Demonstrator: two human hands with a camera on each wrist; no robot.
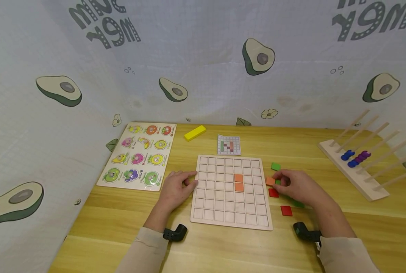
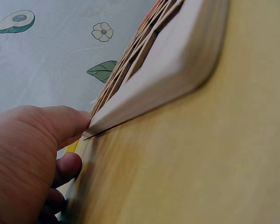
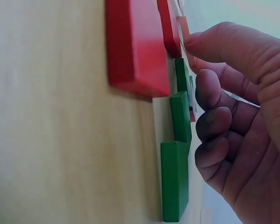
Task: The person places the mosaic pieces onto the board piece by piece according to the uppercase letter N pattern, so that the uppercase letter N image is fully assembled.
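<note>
A pale wooden grid board (image 1: pixel 220 223) lies flat on the table, with two orange square tiles (image 1: pixel 239 186) stacked in one column of its cells. My left hand (image 1: pixel 176 189) touches the board's left edge with its fingertips, fingers mostly extended. Beyond the board's right edge, my right hand (image 1: pixel 300 185) pinches another orange tile (image 1: pixel 270 181) between thumb and index finger; its other fingers curl inward in the right wrist view. Around that hand lie a red tile (image 1: pixel 273 193), a second red tile (image 1: pixel 286 211) and several green tiles (image 3: pixel 175 182), some partly hidden by the hand.
Behind the board is a small printed pattern card (image 1: pixel 228 145), with a yellow block (image 1: pixel 195 133) to its left. A fruit puzzle board (image 1: pixel 129 182) lies at left. At right stands a wooden peg rack (image 1: pixel 359 178) with blue and purple pieces. A patterned cloth hangs behind.
</note>
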